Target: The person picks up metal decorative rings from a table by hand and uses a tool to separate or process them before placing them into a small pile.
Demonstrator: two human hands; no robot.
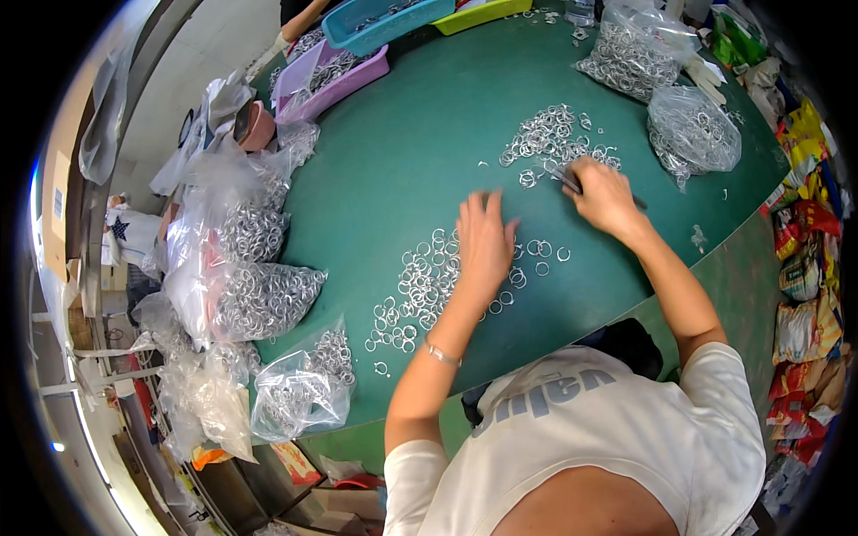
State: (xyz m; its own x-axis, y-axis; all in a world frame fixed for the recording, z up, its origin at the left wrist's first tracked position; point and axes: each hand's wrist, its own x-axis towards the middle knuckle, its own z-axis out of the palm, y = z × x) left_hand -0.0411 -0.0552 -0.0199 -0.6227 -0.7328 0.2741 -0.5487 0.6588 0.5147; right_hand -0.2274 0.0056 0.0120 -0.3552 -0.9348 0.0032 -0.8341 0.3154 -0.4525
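My left hand [485, 239] is over the near pile of silver metal rings [427, 279], fingers stretched out and slightly blurred, with nothing visible in them. Many of these rings show a small gap or tab. My right hand [604, 196] is closed round a slim grey metal tool [567, 181], whose dark end sticks out behind the palm; its exact kind is unclear. The tip of this tool is at the near edge of a second pile of rings [547, 136], farther off. Whether a ring is caught at the tip is too small to tell.
Clear bags of rings [268, 299] line the left of the green table [393, 152]; more bags [693, 132] stand at the far right. Pink [332, 85], blue [380, 25] and yellow-green [483, 15] trays sit at the far edge, where another person's arm [304, 20] shows.
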